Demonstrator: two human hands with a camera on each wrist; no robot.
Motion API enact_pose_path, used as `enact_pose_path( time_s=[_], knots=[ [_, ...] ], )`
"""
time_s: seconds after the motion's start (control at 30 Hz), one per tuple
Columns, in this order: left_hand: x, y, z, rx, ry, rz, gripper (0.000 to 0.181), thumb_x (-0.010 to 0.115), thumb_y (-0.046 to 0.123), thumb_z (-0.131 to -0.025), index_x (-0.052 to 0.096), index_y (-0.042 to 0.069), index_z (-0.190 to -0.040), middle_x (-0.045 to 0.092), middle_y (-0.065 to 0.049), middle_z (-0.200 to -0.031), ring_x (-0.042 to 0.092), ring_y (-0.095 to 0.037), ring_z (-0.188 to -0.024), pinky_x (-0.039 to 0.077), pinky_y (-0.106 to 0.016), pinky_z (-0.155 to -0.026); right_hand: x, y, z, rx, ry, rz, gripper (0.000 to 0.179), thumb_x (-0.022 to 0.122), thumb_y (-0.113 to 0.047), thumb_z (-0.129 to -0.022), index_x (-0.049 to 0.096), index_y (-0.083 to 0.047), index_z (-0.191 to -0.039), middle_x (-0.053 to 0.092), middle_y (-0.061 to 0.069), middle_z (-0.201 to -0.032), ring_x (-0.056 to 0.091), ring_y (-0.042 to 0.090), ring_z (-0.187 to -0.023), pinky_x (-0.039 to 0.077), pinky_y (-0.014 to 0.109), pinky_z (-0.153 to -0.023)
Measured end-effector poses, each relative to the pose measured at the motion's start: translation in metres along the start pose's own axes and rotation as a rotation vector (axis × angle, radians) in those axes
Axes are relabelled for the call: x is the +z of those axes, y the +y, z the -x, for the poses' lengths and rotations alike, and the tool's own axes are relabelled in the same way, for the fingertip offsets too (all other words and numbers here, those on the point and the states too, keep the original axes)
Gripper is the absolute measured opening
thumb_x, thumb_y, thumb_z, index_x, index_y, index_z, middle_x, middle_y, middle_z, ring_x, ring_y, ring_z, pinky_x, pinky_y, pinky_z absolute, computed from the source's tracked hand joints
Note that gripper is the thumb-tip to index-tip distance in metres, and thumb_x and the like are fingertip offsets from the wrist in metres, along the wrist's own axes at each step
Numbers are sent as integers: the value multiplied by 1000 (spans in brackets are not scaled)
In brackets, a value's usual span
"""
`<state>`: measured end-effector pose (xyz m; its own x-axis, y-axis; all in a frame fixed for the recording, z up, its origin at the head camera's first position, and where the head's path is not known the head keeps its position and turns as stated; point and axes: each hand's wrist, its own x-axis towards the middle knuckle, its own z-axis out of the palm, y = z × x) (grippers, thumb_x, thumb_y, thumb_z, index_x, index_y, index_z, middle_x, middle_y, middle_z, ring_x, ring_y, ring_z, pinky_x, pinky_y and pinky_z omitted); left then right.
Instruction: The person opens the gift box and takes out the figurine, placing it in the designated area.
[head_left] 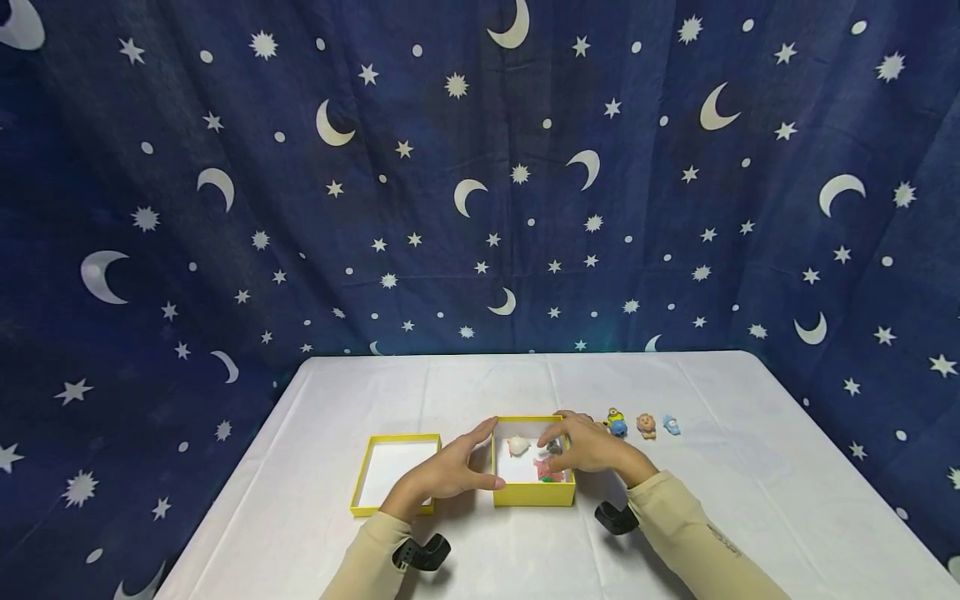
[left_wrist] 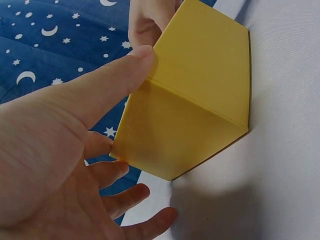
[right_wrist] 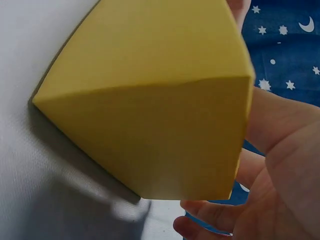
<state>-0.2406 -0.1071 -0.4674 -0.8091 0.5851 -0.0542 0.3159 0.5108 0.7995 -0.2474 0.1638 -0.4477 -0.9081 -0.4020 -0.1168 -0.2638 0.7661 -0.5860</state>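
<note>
A yellow box [head_left: 533, 495] with a white inside stands on the table between my hands. Inside it lie a white toy figure [head_left: 518, 446], a grey figure [head_left: 554, 447] and a pink figure [head_left: 550, 471] with some green. My left hand [head_left: 450, 468] touches the box's left side, thumb at the near corner and index finger towards the far corner. The thumb [left_wrist: 112, 80] lies nearly straight along the rim in the left wrist view. My right hand [head_left: 592, 446] reaches over the right wall, thumb and index finger apart around the grey figure. The wall hides those fingertips in the right wrist view.
Left of the box lies its yellow-edged lid [head_left: 396, 468], white inside facing up. Beyond my right hand stand a yellow-and-blue minion figure [head_left: 616, 422], an orange-brown figure [head_left: 646, 426] and a light blue figure [head_left: 671, 425]. A starry curtain [head_left: 480, 208] hangs behind the table.
</note>
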Motion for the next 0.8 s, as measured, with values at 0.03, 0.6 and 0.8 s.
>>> enact_pose_path(
  time_s=[0.03,0.6,0.8],
  knots=[
    [0,0,0,0,0,-1,101,81,34,-86,21,9,-162,20,-11,-170,18,-31,-158,19,-56,-127,0,0,-1,6,-7,3,27,86,-21,-78,79,-17,-104,40,31,-155,36,52,-143,28,73,-114],
    [-1,0,1,1,-4,-7,100,81,36,-86,21,12,-163,21,-9,-170,18,-30,-158,19,-55,-128,-3,-5,-11,-62,-69,192,20,89,-25,-70,77,-18,-85,72,-4,-102,58,17,-97,48,38,-87],
    [-1,1,0,1,-4,-9,101,81,36,-85,21,12,-163,21,-9,-170,19,-30,-158,19,-55,-128,-1,-11,-10,7,-50,232,16,87,-25,-72,75,-22,-82,71,-6,-103,55,18,-96,45,41,-83]
  ],
)
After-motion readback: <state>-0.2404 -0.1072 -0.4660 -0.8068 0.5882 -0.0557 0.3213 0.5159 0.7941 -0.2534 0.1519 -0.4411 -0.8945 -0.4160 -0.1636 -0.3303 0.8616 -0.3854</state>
